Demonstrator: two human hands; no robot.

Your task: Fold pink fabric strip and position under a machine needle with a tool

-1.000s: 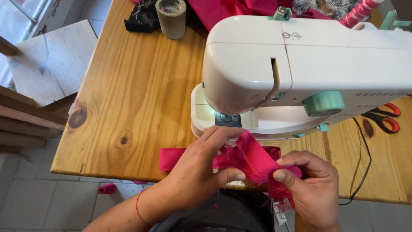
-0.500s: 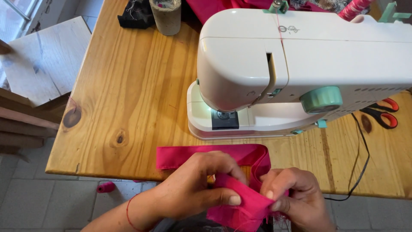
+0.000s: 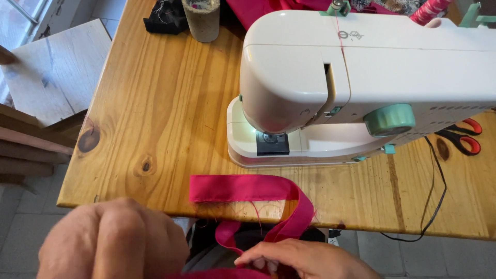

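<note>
The folded strip of bright pink cotton fabric (image 3: 243,187) lies just beyond both hands, its tail drooping off the edge toward the right hand (image 3: 305,260), which pinches it. It could slide off if tugged. The left hand (image 3: 113,240) is fisted; its contents are hidden. Knotty pine tabletop (image 3: 155,113), tiled floor (image 3: 20,232) below.

A white sewing machine (image 3: 361,88) with a mint-green dial (image 3: 388,119) stands on the pine table (image 3: 155,119). Red-handled scissors (image 3: 462,137) lie beside its black power cord (image 3: 434,191). A rough grey cup (image 3: 201,18) sits near black cloth (image 3: 165,18) at the far edge.
</note>
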